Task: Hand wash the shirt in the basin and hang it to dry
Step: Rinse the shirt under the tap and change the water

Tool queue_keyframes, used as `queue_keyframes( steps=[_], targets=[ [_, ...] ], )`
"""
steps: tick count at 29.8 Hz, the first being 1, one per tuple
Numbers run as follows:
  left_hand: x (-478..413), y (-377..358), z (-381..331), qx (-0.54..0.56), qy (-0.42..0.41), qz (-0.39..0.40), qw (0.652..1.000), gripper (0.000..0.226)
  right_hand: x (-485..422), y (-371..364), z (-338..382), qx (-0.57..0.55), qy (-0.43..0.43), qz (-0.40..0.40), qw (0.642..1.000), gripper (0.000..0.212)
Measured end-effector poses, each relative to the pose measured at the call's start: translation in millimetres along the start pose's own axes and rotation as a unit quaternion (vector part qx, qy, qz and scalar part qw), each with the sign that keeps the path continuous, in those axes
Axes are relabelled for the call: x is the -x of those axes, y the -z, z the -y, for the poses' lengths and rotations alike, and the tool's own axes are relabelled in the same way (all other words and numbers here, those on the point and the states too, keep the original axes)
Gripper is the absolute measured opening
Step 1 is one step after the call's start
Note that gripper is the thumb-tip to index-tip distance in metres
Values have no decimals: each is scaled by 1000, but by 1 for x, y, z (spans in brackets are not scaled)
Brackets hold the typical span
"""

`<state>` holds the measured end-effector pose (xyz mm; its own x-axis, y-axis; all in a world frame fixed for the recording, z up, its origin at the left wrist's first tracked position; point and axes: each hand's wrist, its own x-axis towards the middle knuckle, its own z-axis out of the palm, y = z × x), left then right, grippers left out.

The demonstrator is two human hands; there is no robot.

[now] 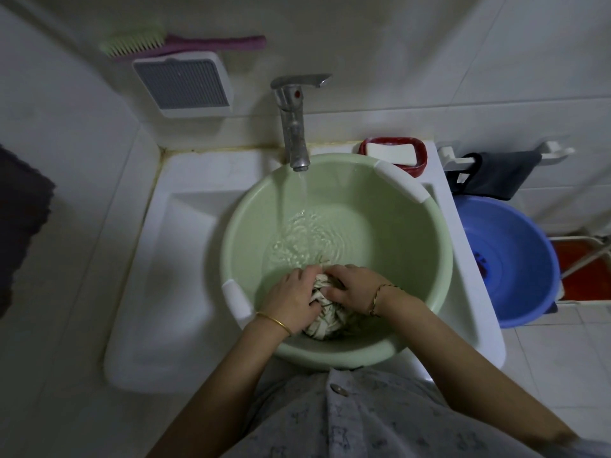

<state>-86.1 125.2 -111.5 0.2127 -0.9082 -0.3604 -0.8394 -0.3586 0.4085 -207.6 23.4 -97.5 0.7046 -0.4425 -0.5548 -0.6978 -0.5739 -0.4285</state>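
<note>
The green basin fills mid-frame, and the tap at top centre is running into it. The bunched shirt lies at its lower edge, with the left hand and right hand clamped on it. Unwatched, the water could overflow.

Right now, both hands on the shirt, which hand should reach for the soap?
Probably the right hand. The soap lies in the red dish behind the basin on that side; the left hand would cross the running stream and can hold the shirt instead.
</note>
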Motion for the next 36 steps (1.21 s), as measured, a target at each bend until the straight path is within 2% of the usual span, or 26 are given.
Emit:
queue_keyframes(
  steps=[36],
  targets=[
    [0,-1,0,-3,-1,-8,1000,57,1,0,1,-5,-2,-4,1000,49]
  ],
)
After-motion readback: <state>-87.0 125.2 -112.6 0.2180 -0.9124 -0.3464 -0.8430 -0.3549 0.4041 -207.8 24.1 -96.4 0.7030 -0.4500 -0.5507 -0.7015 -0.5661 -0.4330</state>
